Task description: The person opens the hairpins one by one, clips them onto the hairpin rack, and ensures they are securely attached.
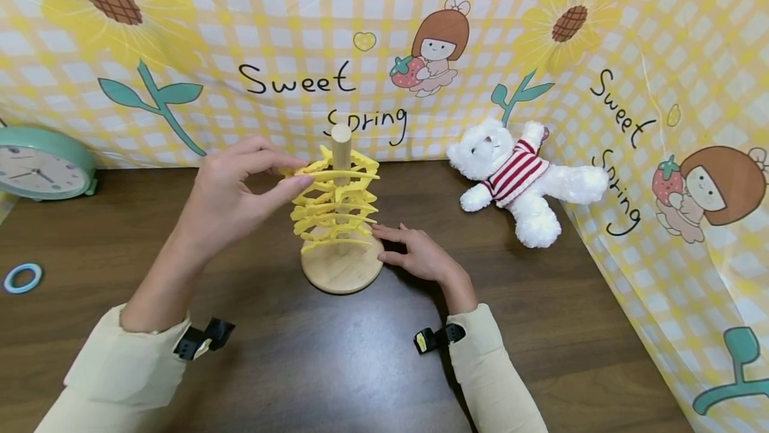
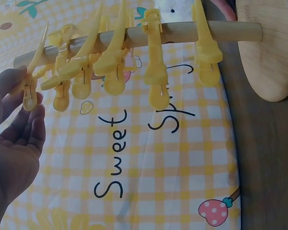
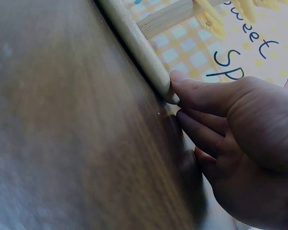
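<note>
A round wooden post on a disc base (image 1: 342, 277) stands upright on the table. Several yellow plastic spring clips (image 1: 336, 209) are stacked along it, sticking out sideways. My left hand (image 1: 231, 196) pinches the topmost yellow clip (image 2: 30, 98) between thumb and forefinger, near the post's top end. In the left wrist view that clip's pointed tip lies by the post (image 2: 230, 31). My right hand (image 1: 420, 253) rests low at the base's right side, its fairly straight fingers touching the rim. The right wrist view has the thumb (image 3: 197, 91) against the rim (image 3: 151, 62).
A white teddy bear (image 1: 510, 176) in a striped shirt lies at the back right. To the left are a green clock (image 1: 45, 163) and a blue ring (image 1: 23, 277). Yellow checked cloth (image 1: 288, 33) hangs behind and along the right side of the brown table (image 1: 270, 366).
</note>
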Demonstrator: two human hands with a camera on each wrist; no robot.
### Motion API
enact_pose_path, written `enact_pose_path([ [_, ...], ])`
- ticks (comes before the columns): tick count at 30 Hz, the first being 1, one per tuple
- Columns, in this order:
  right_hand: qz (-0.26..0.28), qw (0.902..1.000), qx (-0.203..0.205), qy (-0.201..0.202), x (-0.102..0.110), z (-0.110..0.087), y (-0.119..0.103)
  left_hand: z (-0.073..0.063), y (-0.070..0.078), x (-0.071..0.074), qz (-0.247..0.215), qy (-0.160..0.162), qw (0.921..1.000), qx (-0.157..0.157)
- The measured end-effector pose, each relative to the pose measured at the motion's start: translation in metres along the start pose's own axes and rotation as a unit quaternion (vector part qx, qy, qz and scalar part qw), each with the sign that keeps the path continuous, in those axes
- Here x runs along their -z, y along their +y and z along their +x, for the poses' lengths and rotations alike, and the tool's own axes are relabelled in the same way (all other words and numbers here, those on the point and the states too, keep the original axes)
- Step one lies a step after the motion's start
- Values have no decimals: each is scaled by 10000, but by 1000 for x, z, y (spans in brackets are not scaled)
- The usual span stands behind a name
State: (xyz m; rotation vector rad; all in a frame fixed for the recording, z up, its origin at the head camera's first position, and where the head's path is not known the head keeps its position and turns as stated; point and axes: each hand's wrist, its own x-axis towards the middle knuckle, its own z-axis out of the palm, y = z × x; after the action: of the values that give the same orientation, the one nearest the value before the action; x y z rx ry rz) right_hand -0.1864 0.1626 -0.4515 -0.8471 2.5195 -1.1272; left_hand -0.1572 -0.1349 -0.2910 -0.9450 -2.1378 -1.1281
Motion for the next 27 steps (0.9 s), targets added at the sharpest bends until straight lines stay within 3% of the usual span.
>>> enact_pose_path([
  [20,-62,10000,32,-69,2,2,-1,-11,0,1,-22,289,9990,351],
  [27,-175,9994,190,209,7,-4,-8,-32,-9,6,-21,438,9967,676],
])
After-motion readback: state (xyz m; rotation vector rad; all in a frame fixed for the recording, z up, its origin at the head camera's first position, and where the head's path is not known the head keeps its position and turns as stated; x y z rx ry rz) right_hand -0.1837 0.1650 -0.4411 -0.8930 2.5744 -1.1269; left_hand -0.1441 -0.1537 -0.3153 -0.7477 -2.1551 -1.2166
